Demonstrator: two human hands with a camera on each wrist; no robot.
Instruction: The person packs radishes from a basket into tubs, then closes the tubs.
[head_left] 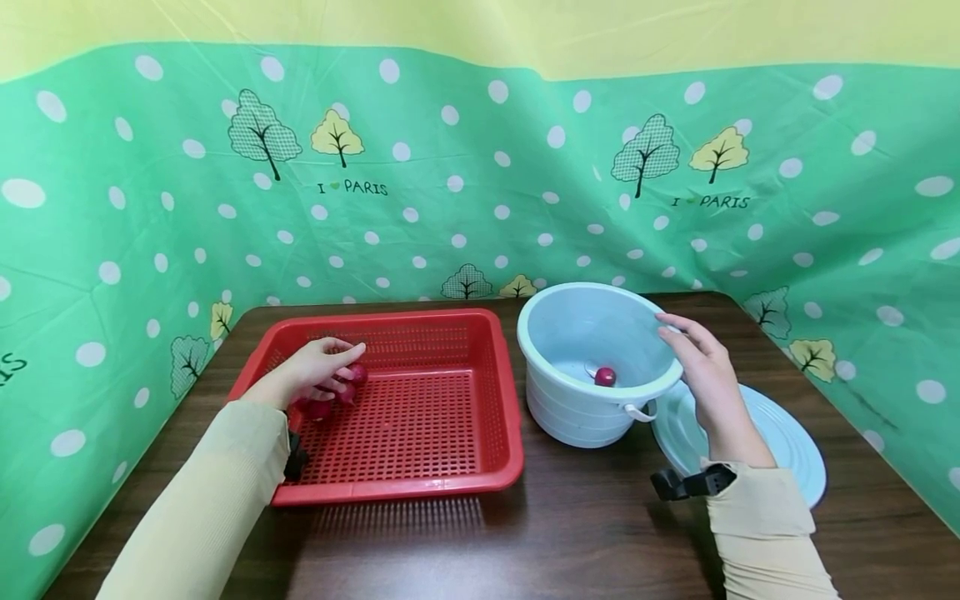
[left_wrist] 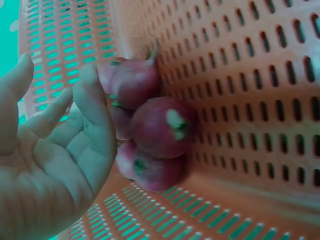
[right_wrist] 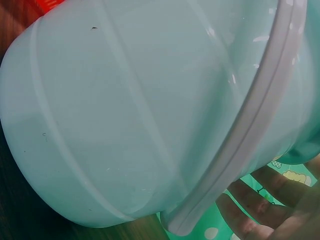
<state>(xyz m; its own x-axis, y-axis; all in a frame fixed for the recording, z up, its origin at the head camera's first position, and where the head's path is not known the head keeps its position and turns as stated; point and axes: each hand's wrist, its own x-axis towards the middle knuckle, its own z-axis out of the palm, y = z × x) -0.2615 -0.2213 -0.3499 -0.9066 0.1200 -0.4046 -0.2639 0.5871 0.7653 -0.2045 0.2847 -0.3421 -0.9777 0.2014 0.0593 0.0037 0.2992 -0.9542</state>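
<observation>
Inside the red basket (head_left: 420, 487), the left hand (head_left: 318, 371) hovers over several red radishes (head_left: 318, 408) at the left side. In the left wrist view its loosely bent fingers lie right beside the radishes (left_wrist: 162, 127), with nothing in the palm. One more radish (head_left: 604, 377) is at the bottom of the light blue bucket (head_left: 581, 417). The right hand (head_left: 705, 379) touches the right side of the bucket's rim with extended fingers. From the right wrist, the bucket's wall (right_wrist: 110, 115) and pale handle (right_wrist: 245, 120) hide part of those fingers.
A light blue round lid (head_left: 787, 442) lies on the dark wooden table (head_left: 570, 533), right of the bucket and partly beneath the right forearm. Green dotted cloth (head_left: 420, 167) hangs behind and at both sides. Black straps (head_left: 693, 483) circle the wrists.
</observation>
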